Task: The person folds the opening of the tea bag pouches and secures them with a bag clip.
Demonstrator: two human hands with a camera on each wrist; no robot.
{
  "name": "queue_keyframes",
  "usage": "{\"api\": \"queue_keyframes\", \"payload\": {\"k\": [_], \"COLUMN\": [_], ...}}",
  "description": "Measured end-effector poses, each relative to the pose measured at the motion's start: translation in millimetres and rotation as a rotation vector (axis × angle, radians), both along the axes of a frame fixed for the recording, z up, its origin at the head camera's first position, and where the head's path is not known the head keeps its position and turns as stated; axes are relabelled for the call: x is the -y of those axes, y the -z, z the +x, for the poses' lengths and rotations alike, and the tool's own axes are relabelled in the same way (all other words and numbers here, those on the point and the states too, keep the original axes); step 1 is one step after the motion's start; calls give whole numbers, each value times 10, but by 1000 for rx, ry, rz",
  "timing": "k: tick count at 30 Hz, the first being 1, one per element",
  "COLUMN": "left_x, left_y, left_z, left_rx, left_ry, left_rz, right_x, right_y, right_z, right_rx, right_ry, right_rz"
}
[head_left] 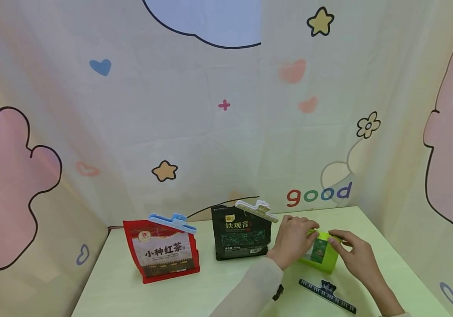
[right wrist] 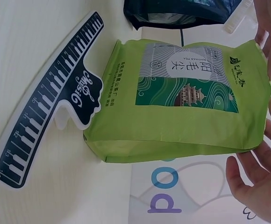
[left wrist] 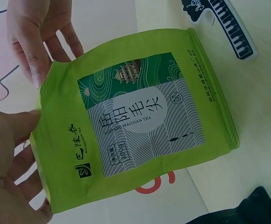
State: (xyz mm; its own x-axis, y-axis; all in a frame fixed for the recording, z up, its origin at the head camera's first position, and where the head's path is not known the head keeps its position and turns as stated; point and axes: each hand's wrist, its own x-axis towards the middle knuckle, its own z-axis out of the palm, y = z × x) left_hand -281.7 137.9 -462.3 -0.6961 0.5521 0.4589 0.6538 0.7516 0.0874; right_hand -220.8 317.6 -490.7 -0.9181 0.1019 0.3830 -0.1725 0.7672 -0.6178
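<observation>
A lime-green tea bag (head_left: 325, 253) stands on the table at the right, its green and silver label facing me. My left hand (head_left: 295, 237) pinches one side of its top edge, thumb in front and fingers behind, as the left wrist view shows. At the opposite top corner, my right hand (head_left: 359, 257) holds the same edge. The bag's top edge (left wrist: 41, 126) lies between both hands in the left wrist view. A black piano-key clip (right wrist: 56, 98) with a "Music" handle lies in front of the bag.
A black tea bag (head_left: 242, 237) with a white clip (head_left: 256, 210) on top stands left of the green one. Further left is a red tea bag (head_left: 165, 255) with a blue clip (head_left: 173, 222). A small dark object (head_left: 278, 292) shows beside my left sleeve. A printed curtain (head_left: 195, 132) hangs behind.
</observation>
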Motion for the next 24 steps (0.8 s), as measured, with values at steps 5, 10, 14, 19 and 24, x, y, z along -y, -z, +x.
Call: {"api": "queue_keyframes", "payload": {"k": [5,10,14,19,24], "left_x": [-10,-15,-21,-23,-33], "left_y": [-3,-19,-34,-52,-54], "left_z": [-9,-31,-55,-68,-61], "left_rx": [8,25,42,56,34], "left_ry": [7,15,10,11,13], "left_rz": [-34,-72,-89,-79,-96], "right_x": [2,-6,-6,-11,-20], "right_y": [7,34,49,54,75], "right_z": [-20,-76,-100,-92,-94], "right_rx": [-31,-62,-82,-91,-95], "right_ry": [4,19,21,24,52], "right_rz": [16,59,74,89,91]}}
